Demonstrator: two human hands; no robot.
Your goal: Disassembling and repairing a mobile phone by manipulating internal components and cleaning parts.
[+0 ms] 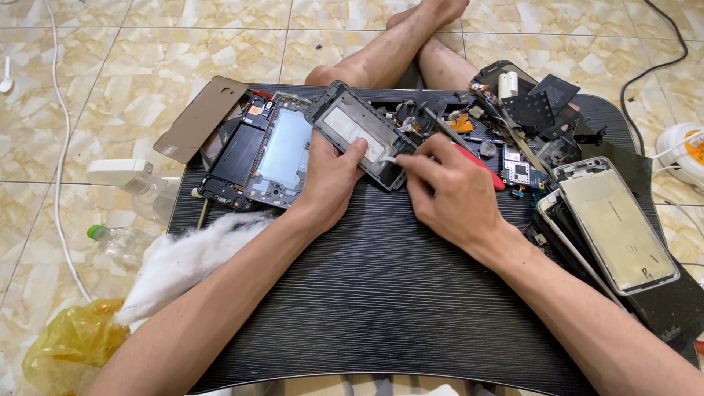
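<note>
Cotton wadding (192, 258) lies well to the left of the hands on a low black table (381, 308), with a yellow plastic bag (73, 345) and a clear bottle (121, 238) on the tiled floor beyond it. Nearer, just left of the held piece, an opened phone body (257, 154) rests with its pale inner plate facing up, and a tan back cover (202, 117) lies past it.

At centre, the left hand (330, 180) grips a dark phone frame (359, 132), tilted up off the table, thumb pressed on its inner face and fingers wrapped behind. The right hand (447, 194) pinches something small and pale at the frame's lower corner, against the left thumb; what it is cannot be made out. A red-handled tool (480, 165) lies just behind the right hand.

To the right of the grip sit loose boards and small parts (513, 139), then a stack of screens and frames (616, 227).

Judging by this, the frame already looks stripped of screen and board, and work on its lower corner seems unfinished; several other phones lie apart around it.
</note>
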